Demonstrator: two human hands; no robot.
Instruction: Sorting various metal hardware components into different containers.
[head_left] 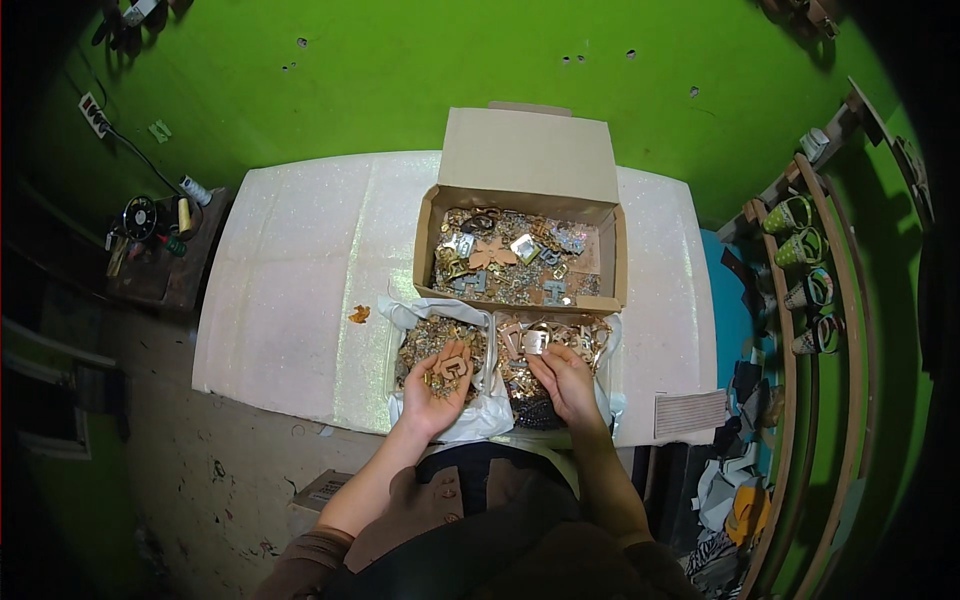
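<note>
My left hand [433,395] is turned palm up with its fingers curled, holding a copper-coloured buckle [453,368] over the left tray. My right hand [566,383] pinches a shiny silver buckle [536,342] above the right tray. Many small gold and silver metal pieces [428,338] fill the left tray, which is lined with white plastic [478,422]. In the right tray lie rose-gold buckles [511,336] and a heap of black pieces [536,413]. Behind the trays an open cardboard box [620,265] holds a mix of buckles and a copper-coloured bow-shaped ornament [492,252].
A glittery white cloth covers the table [290,270]. On it are an orange-brown scrap [359,314] at the left and a striped grey card [690,413] at the right front corner. Shoes [802,250] sit on a wooden rack at right. Thread spools [184,215] stand at left.
</note>
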